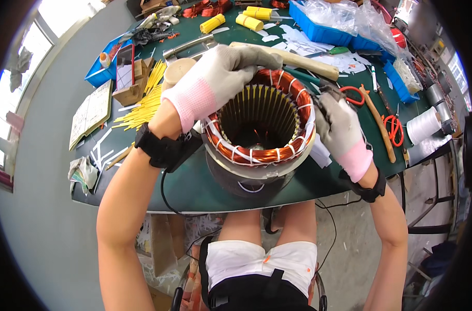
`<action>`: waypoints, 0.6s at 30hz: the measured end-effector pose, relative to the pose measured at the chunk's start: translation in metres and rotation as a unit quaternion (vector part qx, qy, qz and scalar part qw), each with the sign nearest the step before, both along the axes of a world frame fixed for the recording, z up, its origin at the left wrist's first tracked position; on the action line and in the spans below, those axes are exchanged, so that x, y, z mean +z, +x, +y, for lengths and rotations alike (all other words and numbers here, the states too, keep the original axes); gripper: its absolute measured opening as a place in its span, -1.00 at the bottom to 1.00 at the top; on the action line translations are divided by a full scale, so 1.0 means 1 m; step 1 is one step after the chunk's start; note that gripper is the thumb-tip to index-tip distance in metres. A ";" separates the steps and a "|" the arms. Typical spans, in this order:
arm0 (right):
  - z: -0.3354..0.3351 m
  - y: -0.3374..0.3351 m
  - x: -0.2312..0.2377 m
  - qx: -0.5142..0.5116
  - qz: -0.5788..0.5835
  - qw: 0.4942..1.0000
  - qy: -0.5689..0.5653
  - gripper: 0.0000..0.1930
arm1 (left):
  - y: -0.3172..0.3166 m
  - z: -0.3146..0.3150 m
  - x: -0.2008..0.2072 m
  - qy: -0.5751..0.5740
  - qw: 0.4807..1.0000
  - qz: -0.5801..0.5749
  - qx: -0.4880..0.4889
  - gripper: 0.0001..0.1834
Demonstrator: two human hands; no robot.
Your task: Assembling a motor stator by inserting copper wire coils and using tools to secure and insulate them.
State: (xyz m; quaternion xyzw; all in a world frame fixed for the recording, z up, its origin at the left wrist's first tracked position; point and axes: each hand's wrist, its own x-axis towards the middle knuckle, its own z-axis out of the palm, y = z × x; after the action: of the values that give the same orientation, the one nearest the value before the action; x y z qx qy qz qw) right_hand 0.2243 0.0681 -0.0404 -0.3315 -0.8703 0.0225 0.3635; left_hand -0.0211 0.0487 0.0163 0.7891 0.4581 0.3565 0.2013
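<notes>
A motor stator [259, 155] stands upright in front of me at the table's near edge. Its ring of copper windings [238, 154] is bound with white lacing, and yellow slot liners line the bore. My left hand [231, 72], in a grey and pink glove, reaches over the far left of the ring. Its fingers are curled together at the far rim, and whatever they pinch is hidden. At the right side of the ring is my gloved right hand [339, 122], fingers bent against the windings. Something dark by its fingertips is too unclear to name.
A wooden-handled mallet [314, 66] lies behind the stator. Red-handled scissors [394, 130], a wooden stick [378, 124] and a white thread spool [424, 125] lie to the right. Yellow strips [148, 103] and an open notebook [91, 114] lie left. Blue bins [324, 31] stand at the back.
</notes>
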 end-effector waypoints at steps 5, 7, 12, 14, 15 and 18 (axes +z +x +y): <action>-0.001 0.004 0.006 0.002 -0.019 0.999 -0.026 -0.88 | -0.005 0.010 0.001 0.027 0.996 0.089 0.009 -0.69; -0.002 0.005 0.004 -0.004 -0.036 0.999 -0.035 -0.88 | -0.002 0.013 0.001 0.040 0.990 0.134 0.032 -0.68; -0.003 0.005 0.001 0.000 -0.034 0.999 -0.025 -0.87 | -0.002 0.015 -0.001 0.064 0.990 0.127 0.004 -0.67; -0.001 0.007 -0.003 0.029 -0.033 0.999 0.001 -0.87 | -0.003 0.013 -0.003 0.037 0.995 0.087 -0.003 -0.65; -0.004 0.009 -0.008 0.031 -0.032 0.999 0.001 -0.87 | -0.001 0.008 0.000 0.036 0.995 0.088 -0.002 -0.65; -0.027 0.015 -0.018 0.009 0.167 0.875 -0.455 -0.82 | 0.003 -0.008 0.002 -0.027 0.989 0.101 0.104 -0.63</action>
State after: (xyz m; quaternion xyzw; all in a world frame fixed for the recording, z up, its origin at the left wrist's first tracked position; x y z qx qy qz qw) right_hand 0.2392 0.0406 -0.0586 -0.4440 -0.6935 0.4739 0.3121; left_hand -0.0178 0.0409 0.0185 0.7637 0.5648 0.2812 0.1369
